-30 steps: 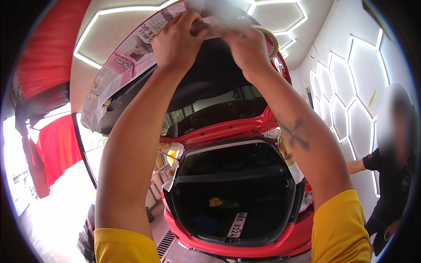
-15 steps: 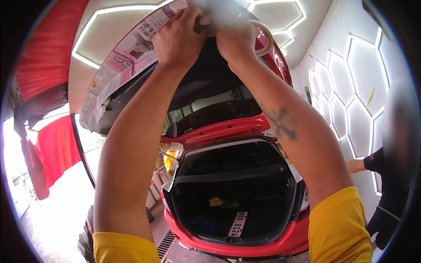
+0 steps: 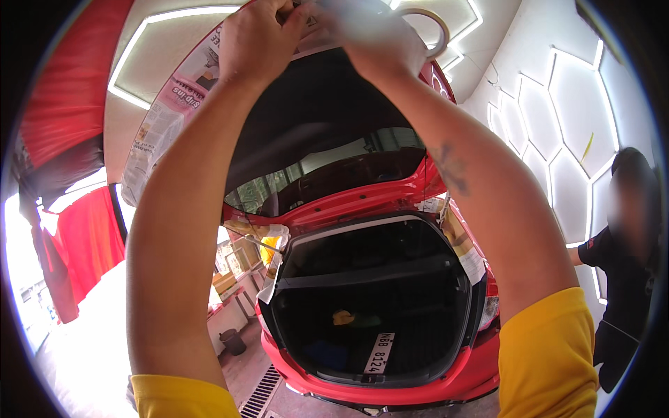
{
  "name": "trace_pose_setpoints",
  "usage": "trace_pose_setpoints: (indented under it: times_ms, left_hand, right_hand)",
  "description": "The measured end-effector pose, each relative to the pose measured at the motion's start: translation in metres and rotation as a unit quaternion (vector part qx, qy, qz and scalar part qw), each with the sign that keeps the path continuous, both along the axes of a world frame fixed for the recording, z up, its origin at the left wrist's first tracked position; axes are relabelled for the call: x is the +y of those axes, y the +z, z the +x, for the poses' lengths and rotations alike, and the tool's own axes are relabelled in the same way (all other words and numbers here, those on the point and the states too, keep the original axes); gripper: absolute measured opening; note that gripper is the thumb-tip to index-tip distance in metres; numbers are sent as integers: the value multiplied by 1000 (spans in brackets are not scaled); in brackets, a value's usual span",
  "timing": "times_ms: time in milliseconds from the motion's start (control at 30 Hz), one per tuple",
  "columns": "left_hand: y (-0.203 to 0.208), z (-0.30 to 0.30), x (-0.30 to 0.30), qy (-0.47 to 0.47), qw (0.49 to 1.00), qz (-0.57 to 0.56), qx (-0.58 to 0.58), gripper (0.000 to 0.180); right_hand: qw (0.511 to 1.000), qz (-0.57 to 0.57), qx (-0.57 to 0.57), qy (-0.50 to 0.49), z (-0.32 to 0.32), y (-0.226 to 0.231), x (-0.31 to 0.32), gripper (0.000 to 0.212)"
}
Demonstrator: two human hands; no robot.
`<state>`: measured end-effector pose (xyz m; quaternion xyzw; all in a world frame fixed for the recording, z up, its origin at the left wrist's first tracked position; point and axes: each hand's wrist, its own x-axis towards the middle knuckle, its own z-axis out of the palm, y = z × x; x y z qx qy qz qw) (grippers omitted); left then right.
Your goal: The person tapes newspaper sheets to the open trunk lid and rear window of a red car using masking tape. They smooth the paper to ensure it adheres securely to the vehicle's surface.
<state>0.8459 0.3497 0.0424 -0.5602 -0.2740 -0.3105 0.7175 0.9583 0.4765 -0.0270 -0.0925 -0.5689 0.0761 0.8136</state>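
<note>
Arms raised, your left hand [image 3: 256,43] curls at the newspaper [image 3: 162,127] along the lifted tailgate [image 3: 313,101], your right hand [image 3: 387,54] blurred beside a tape roll [image 3: 444,35]; either grip cannot be told. An uneven tug could tear the paper. Room opens rightward, between tailgate rim and wall [image 3: 575,90].

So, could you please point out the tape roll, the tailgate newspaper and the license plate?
Tape roll [image 3: 444,33], head view: right rim.
Tailgate newspaper [image 3: 175,101], head view: pink printed part.
License plate [image 3: 380,354], head view: its middle.
</note>
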Motion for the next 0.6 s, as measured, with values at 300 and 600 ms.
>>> trace_pose_setpoints:
  times_ms: [300, 600]
  left_hand:
    - [9, 20, -5, -168, 967, -66, -179, 40]
    - [-44, -13, 9, 140, 982, 61, 115, 36]
  right_hand:
    - [998, 57, 14, -19, -4, 13, 44, 75]
    - [966, -86, -135, -202, 57, -16, 83, 47]
